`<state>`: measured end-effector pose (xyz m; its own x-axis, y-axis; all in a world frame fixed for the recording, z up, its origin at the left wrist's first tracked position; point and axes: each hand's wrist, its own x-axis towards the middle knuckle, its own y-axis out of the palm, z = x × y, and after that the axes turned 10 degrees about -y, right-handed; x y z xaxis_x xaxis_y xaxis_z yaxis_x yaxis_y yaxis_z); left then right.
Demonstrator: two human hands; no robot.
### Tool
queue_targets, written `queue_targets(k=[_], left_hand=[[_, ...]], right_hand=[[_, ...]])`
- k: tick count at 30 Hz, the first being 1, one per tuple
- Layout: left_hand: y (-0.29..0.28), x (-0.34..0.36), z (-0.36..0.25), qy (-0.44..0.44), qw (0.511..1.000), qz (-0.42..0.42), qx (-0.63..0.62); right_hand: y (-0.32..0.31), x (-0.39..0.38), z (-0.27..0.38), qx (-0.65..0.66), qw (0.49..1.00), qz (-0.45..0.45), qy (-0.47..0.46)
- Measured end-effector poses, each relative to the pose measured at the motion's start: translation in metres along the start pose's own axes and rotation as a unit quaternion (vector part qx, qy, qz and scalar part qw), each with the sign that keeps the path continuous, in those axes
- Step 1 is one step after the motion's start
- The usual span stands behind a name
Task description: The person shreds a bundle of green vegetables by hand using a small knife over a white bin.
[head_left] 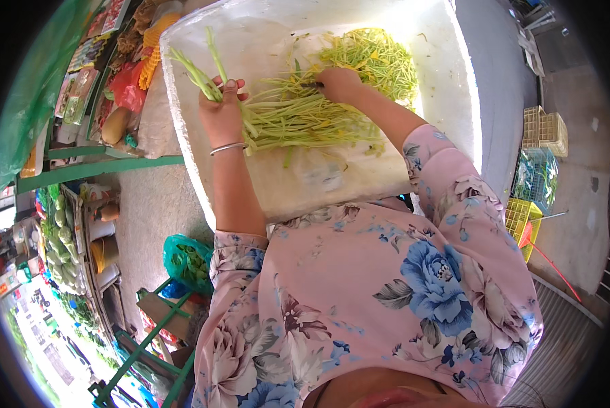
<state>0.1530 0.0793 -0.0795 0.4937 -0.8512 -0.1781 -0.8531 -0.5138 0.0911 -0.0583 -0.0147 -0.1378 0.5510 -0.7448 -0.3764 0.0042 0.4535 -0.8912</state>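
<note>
A white foam box lid (359, 177) serves as a work surface and carries a heap of thin green and yellow vegetable stalks (379, 58). My left hand (221, 112), with a silver bangle on the wrist, is shut on a bunch of the stalks (298, 119), whose ends (196, 71) stick out to the upper left. My right hand (337, 83) is closed with its fingers pinched on the stalks at the upper edge of the same bunch. I wear a pink top with blue flowers (386, 285).
A green-framed stall (94, 166) at the left holds packets, a red bag and a brownish fruit. Green vegetables (63, 251) and a green plastic bag (188, 262) lie lower left. Yellow and pale crates (543, 132) stand at the right on the pavement.
</note>
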Motion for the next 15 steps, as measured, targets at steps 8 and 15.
queue_targets(k=[8,15], left_hand=[[-0.006,0.0,0.004,-0.039,0.999,-0.013,0.004],[0.01,-0.007,0.018,0.059,0.98,0.024,0.189]], right_hand=[[0.0,0.004,0.001,-0.025,0.999,0.024,-0.041],[-0.065,-0.064,0.011,-0.001,0.986,-0.149,-0.068]])
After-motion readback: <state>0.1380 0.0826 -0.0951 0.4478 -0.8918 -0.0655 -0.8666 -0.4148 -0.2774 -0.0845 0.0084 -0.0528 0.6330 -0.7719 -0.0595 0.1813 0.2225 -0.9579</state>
